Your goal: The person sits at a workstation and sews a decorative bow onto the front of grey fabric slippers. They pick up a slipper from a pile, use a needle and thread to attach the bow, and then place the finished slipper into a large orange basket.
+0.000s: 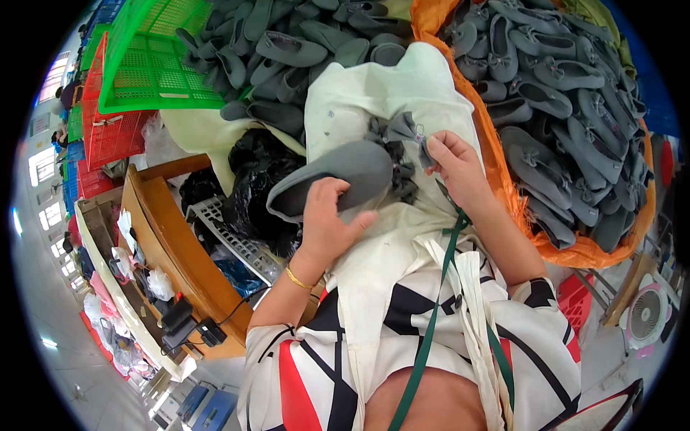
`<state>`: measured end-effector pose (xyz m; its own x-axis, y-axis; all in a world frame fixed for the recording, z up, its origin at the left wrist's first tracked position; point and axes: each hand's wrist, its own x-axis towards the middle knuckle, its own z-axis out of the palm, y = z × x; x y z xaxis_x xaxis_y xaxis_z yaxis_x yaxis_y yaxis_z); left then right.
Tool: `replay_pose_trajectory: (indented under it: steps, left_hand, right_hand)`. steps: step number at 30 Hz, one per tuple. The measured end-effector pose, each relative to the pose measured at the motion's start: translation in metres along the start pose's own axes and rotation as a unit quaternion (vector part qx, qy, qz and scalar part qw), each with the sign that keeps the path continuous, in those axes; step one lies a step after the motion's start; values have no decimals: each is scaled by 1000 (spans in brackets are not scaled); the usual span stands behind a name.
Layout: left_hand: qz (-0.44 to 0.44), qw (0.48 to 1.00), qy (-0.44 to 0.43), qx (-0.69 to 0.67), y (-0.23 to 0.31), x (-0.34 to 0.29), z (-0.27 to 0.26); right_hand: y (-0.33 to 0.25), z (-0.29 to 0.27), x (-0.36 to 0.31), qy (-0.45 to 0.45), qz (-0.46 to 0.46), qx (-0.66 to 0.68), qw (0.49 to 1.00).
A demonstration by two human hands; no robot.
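My left hand [325,215] is closed round the opening of a grey slip-on shoe [345,174], its thumb apart and fingers reaching inside. The shoe's rounded toe points to the right, over my lap. My right hand [454,167] pinches a small grey fabric bow [408,131] with a shiny ornament at its middle. The bow is apart from the shoe's toe. More dark grey bows [404,183] lie in a heap on the off-white apron [374,90], partly behind the shoe. A dark pointed tool [447,194] shows below my right hand, by a green strap [436,294]; its kind is unclear.
Plain grey shoes [291,50] pile up ahead beside a green basket [154,79]. On the right, an orange sack [507,194] holds several shoes with bows. A wooden drawer unit [183,251], black plastic bags [262,187] and a white fan [647,314] stand around me.
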<state>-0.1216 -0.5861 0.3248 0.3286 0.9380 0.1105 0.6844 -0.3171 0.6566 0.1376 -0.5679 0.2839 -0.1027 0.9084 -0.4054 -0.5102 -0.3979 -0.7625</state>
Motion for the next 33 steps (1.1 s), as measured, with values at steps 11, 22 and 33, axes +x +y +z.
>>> replay_pose_trajectory:
  steps: [11,22,33]
  left_hand:
    - [-330,861,-86,-378,-25,12,11]
    - [-336,715,92,-606,20,13,34]
    - [-414,655,196,-601,6,12,46]
  right_hand:
    - [25,38,-6,-109,7,-81,991]
    - [36,53,-11,-157,-178,-399,886]
    - [-4,14,-28,-180,107,-158,965]
